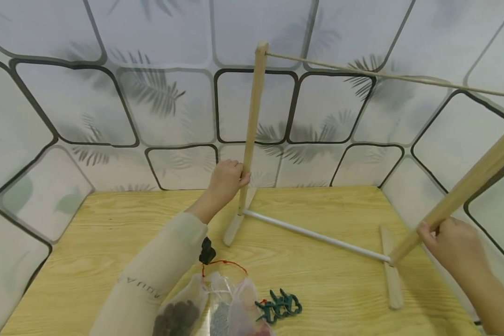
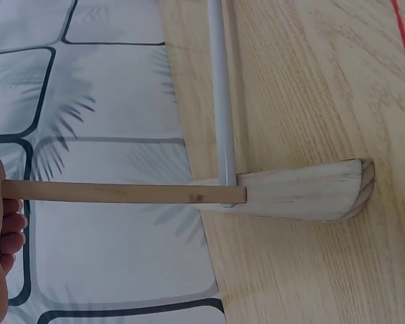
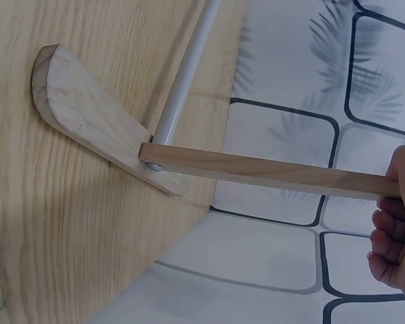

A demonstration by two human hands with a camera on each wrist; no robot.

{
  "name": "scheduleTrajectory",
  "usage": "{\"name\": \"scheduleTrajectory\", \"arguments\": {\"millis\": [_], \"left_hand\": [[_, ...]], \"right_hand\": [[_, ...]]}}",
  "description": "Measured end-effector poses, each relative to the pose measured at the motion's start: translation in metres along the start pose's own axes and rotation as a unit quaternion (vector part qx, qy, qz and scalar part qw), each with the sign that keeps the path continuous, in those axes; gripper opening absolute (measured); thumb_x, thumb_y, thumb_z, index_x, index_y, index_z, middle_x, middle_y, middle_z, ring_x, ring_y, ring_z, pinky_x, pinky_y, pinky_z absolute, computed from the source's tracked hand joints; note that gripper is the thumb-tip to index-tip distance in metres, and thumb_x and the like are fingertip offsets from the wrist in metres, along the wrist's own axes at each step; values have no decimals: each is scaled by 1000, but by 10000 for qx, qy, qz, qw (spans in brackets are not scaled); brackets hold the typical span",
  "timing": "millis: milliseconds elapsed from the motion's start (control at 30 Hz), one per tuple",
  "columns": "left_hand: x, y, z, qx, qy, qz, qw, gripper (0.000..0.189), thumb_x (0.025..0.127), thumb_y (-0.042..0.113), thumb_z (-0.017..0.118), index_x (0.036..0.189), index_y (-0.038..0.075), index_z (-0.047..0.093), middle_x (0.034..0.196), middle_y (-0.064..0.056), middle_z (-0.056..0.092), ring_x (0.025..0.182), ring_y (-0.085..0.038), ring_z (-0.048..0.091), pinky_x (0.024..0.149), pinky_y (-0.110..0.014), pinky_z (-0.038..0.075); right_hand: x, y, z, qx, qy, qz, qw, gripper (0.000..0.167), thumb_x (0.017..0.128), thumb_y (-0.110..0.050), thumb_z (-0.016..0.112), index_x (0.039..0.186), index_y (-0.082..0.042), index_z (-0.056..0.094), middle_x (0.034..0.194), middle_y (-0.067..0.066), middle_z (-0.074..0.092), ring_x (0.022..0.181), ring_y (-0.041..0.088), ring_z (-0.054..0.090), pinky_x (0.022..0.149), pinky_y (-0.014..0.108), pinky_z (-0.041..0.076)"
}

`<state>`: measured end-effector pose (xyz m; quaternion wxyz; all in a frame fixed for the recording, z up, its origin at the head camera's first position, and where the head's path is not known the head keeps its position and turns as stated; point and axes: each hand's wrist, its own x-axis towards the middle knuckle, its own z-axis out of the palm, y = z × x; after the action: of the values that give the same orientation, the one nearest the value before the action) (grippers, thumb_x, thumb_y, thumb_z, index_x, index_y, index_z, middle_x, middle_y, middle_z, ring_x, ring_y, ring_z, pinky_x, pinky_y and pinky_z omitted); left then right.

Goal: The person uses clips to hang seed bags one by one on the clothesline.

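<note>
A wooden frame stands on the table, with two upright posts, flat wooden feet, a white crossbar [image 1: 315,234] low down and a cord [image 1: 361,72] strung between the tops. My left hand [image 1: 228,178] grips the left post [image 1: 255,102] a little above its foot [image 2: 304,191]. Round the right post [image 1: 470,191], which leans outward to the right, my right hand [image 1: 458,242] has its fingers curled. In the right wrist view a bolt head [image 3: 155,167] shows where that post meets its foot [image 3: 88,108].
Near the table's front lie clear bags, one with dark round pieces [image 1: 177,319], another with grey contents [image 1: 220,319]. Beside them are green plastic clips [image 1: 279,305], a red string [image 1: 231,262] and a small black item [image 1: 207,251]. Patterned fabric walls [image 1: 176,107] border the wooden table [image 1: 122,224].
</note>
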<state>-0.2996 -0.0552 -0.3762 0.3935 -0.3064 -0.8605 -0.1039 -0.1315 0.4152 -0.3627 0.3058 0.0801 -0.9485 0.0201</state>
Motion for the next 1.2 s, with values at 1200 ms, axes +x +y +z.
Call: {"name": "scheduleTrajectory", "arguments": {"millis": [1200], "left_hand": [[-57,-36,-53,136,147,-330,9993,27,79,10,73,64,2,53,59,-9,53,52,-25,49,53,-38,43]], "right_hand": [[59,-42,42,833,-389,-10,9958,28,81,-12,54,56,-1,51,50,5,44,45,17,35,43,31,31]]}}
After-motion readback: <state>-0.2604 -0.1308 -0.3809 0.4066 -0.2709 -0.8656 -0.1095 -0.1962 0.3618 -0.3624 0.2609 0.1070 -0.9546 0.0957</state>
